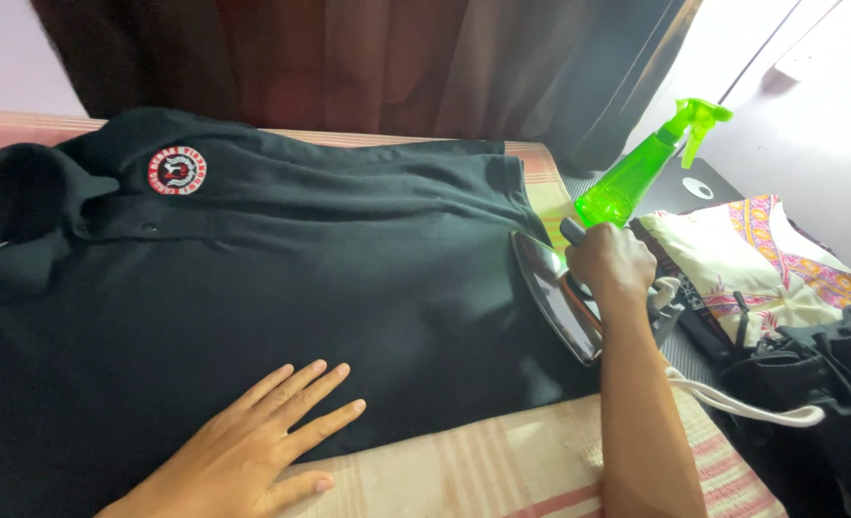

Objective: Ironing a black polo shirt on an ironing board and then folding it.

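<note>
Black polo shirt (282, 278), spread flat

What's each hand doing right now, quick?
Left hand: open, flat on the black polo shirt.
Right hand: closed around the handle of the iron, tilted up at the shirt's edge.

Matt black knit cloth shirt (301, 278), glossy mirror-smooth metal soleplate on the iron (560, 293), translucent shiny green plastic spray bottle (637, 173).

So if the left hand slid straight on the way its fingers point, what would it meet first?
Only more of the black shirt under the left hand; farther along that line, probably the iron.
</note>
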